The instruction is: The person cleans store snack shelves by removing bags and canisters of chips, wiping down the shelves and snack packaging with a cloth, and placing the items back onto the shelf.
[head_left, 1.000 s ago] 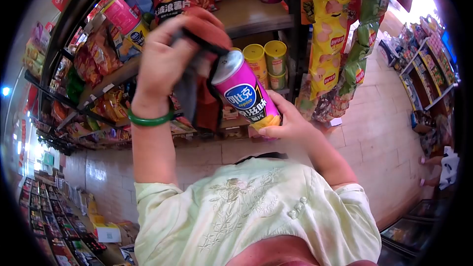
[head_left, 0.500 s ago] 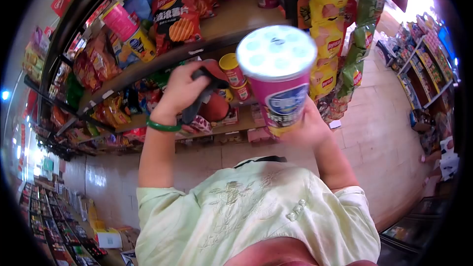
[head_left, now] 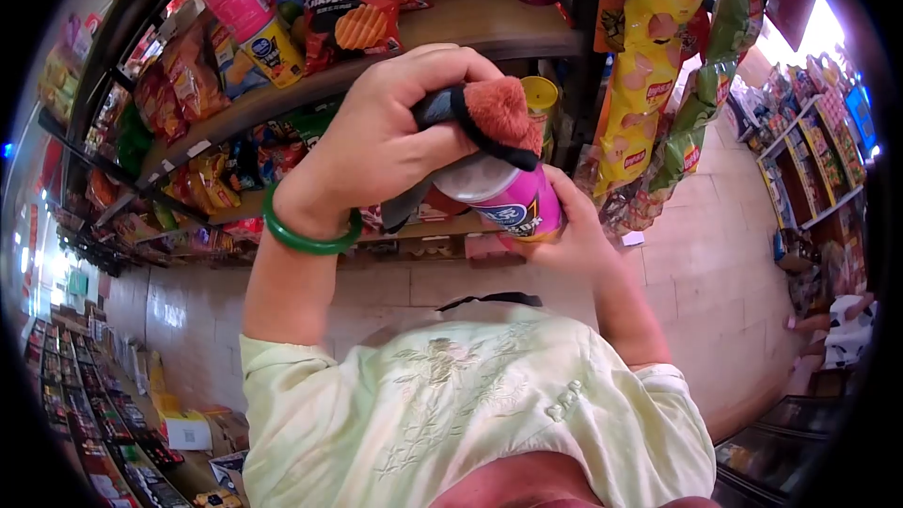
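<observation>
My left hand (head_left: 381,132), with a green bangle (head_left: 306,233) on its wrist, is closed round a folded cloth (head_left: 501,113) that is reddish-brown and fluffy on one side and dark grey on the other. Part of the cloth hangs below the palm. Just under it, my right hand (head_left: 580,230) grips a purple canister (head_left: 517,210) of chips, tilted, with a pale lid. The cloth lies over part of the lid; whether it presses on it I cannot tell.
A shelf (head_left: 461,38) ahead carries a red chip bag (head_left: 353,5), a yellow canister (head_left: 275,52) and other snacks. Yellow chip bags (head_left: 649,85) hang at the right. Another rack (head_left: 814,146) stands beyond the tiled floor (head_left: 696,254). At the far right, a person's legs (head_left: 809,348) partly show.
The cloth in my left hand has moved right and up to the canister's lid. My right hand has lowered the canister and tilted it. The view has shifted slightly.
</observation>
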Tool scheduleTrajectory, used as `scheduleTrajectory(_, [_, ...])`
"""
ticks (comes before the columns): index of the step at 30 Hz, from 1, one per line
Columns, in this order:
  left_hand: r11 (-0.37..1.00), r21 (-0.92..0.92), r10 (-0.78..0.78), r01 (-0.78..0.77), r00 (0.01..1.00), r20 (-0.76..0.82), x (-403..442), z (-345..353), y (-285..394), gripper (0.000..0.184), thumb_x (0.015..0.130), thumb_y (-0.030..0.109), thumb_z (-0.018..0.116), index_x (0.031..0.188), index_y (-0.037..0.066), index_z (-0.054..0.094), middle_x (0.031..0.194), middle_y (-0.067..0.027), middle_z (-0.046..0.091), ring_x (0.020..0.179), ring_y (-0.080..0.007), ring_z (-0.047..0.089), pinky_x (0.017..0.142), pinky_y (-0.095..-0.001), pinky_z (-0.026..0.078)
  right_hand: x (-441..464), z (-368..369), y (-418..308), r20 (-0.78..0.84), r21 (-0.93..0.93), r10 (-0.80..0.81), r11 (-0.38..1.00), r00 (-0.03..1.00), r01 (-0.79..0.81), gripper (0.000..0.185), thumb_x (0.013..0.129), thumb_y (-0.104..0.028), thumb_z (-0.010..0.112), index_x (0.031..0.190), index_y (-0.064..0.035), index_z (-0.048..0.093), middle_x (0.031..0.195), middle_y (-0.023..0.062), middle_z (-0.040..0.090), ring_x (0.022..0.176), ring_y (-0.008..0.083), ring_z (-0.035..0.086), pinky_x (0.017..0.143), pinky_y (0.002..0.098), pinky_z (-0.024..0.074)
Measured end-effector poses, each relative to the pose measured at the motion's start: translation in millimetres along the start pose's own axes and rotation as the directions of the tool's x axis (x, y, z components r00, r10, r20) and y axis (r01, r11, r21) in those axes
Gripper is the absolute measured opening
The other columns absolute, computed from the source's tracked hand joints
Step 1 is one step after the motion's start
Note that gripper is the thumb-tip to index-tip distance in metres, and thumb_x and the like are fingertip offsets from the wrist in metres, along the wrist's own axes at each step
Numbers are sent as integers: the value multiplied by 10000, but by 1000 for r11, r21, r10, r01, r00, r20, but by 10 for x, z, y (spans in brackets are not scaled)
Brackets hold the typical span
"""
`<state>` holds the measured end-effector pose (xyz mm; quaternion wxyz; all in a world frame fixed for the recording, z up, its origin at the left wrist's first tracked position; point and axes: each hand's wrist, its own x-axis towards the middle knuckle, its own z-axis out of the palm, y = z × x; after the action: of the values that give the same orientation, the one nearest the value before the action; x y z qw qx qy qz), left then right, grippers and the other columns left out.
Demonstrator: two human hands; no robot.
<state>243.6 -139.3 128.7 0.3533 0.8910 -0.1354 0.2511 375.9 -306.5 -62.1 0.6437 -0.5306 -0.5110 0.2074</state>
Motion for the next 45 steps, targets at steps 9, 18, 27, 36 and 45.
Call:
scheduleTrajectory(9, [971, -235, -1, 36, 989, 148, -191, -343, -159, 143, 714, 69, 697, 826, 26, 619, 803, -19, 552, 741, -124, 499, 683, -247, 384, -55, 14, -196, 249, 474, 99, 855, 963, -210, 817, 652, -112, 785, 1338, 8, 358, 1188, 82, 531, 1069, 154, 533, 928, 317, 429])
scheduleTrajectory(18, [908, -245, -365, 341, 929, -58, -391, -240, -520, 213, 902, 103, 557, 1087, -3, 563, 968, -57, 628, 816, -106, 608, 727, -250, 500, -114, -458, -216, 62, 758, 40, 648, 997, -74, 781, 660, -50, 696, 1341, 17, 318, 1191, 213, 549, 1073, 325, 582, 944, 442, 454])
scheduleTrajectory(27, [853, -291, -518, 433, 766, -380, 483, -585, -461, 215, 893, 187, 576, 1011, 11, 612, 751, -60, 642, 590, -134, 603, 521, -254, 479, -335, -662, -331, 37, 697, 93, 711, 995, -92, 813, 590, -56, 714, 1309, 35, 344, 1129, 192, 583, 1023, 291, 608, 895, 404, 492])
scheduleTrajectory(36, [652, 745, 217, 142, 906, -363, 1190, -544, -1212, 282, 758, 249, 612, 995, 104, 657, 890, -205, 650, 889, -373, 616, 780, -407, 483, -534, -749, -258, -16, 599, 196, 787, 981, -147, 864, 559, -102, 766, 1308, 22, 354, 1153, 132, 564, 1035, 222, 578, 892, 356, 476])
scheduleTrajectory(45, [656, 685, -129, 316, 942, -311, 1561, -851, -1469, 404, 809, 275, 628, 1122, 21, 603, 1006, -156, 660, 932, -264, 634, 817, -344, 480, -573, -770, -280, -79, 547, 267, 817, 960, -182, 878, 557, -139, 780, 1304, 30, 351, 1134, 153, 569, 1015, 238, 588, 883, 351, 481])
